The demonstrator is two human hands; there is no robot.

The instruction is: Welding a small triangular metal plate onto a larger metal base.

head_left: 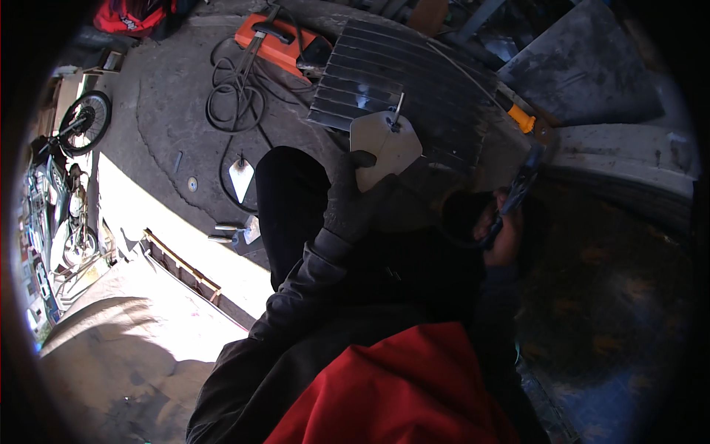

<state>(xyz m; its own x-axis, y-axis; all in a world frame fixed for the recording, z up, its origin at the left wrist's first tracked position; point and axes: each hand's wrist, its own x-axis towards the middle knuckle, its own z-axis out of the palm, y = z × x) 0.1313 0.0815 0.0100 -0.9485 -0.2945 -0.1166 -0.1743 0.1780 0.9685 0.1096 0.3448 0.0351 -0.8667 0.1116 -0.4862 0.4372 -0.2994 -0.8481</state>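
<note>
Our left hand (pixel 346 196) leads the action, half closed in a dark covering, thumb across the face of a pale five-sided plate (pixel 386 152) and the other fingers hidden behind. So we've got it gripped by its lower left edge, well up in the middle of the view, with a short rod (pixel 400 107) jutting from its top end. Over to our right hand (pixel 499 226): fingers curled around a dark tool (pixel 520 185), its head angled up and away; shadow hides the exact kind.

Biggest of the surroundings, we have the dark slatted surface (pixel 444 89) straight behind the plate; whether the two touch, we can't tell. Out to its right leans a broad grey sheet (pixel 584 70). Far left, in the bright strip, we spot a motorbike (pixel 76 200). Up top sits an orange machine (pixel 275 48) with a dark handle, and a looped cable (pixel 237 107) spills onto the floor just below it. For writing, we look to the red bag (pixel 133 18) in the top left corner: pale lettering, small and slanted. A yellow-handled tool (pixel 520 118) lies by the slats' right edge. Smaller again, a bright pointed blade (pixel 241 177) rests left of our knee, and smallest, a little round disc (pixel 192 184) lies on the floor near it.
</note>
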